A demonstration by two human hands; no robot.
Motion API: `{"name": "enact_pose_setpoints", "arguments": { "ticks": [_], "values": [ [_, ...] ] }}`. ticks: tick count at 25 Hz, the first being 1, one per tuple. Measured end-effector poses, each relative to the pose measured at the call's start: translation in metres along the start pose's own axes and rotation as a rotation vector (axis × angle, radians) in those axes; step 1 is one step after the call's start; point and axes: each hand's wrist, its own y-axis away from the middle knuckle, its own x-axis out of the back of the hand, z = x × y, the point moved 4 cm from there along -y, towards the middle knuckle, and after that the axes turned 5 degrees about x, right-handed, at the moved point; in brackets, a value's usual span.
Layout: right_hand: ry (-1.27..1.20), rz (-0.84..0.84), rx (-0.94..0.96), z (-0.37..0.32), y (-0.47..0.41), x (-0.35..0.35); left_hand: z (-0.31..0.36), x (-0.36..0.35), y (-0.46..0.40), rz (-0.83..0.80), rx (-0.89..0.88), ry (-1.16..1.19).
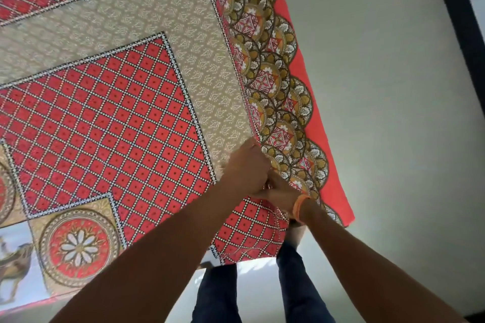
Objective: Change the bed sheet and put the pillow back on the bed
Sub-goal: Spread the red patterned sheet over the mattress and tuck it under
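Both arms reached forward to the corner of a patterned bed sheet point(126, 102), red lattice and beige bands with a scalloped border, spread across the left and centre of the view. The left hand point(246, 168) was curled into a fist, gripping the fabric near the border. The right hand point(278, 191), wearing an orange wristband point(299, 207), pinched the sheet just beneath it, touching the left. Dark trousers point(296, 283) stood below on a pale floor point(393, 113).
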Motion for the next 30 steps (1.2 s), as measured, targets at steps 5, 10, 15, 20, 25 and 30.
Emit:
{"name": "enact_pose_setpoints", "arguments": {
  "ticks": [5,10,15,20,25,30],
  "values": [
    [0.679,0.117,0.025,0.047,0.037,0.051,0.083,-0.007,0.026,-0.121,-0.081,-0.123],
    [0.866,0.690,-0.036,0.104,0.106,0.109,0.178,-0.036,0.054,-0.296,0.037,-0.185],
    [0.647,0.494,-0.068,0.104,0.107,0.137,0.190,-0.046,0.087,-0.159,0.070,-0.147],
    [0.531,0.642,0.120,0.088,0.142,0.140,0.188,-0.034,0.093,0.097,0.229,0.188],
    [1.035,0.643,0.225,0.117,0.193,0.138,0.191,-0.030,0.106,0.259,0.330,0.468],
    [1.338,0.136,0.102,0.157,0.201,0.068,0.215,-0.052,0.129,0.074,0.321,0.683]
  ]
}}
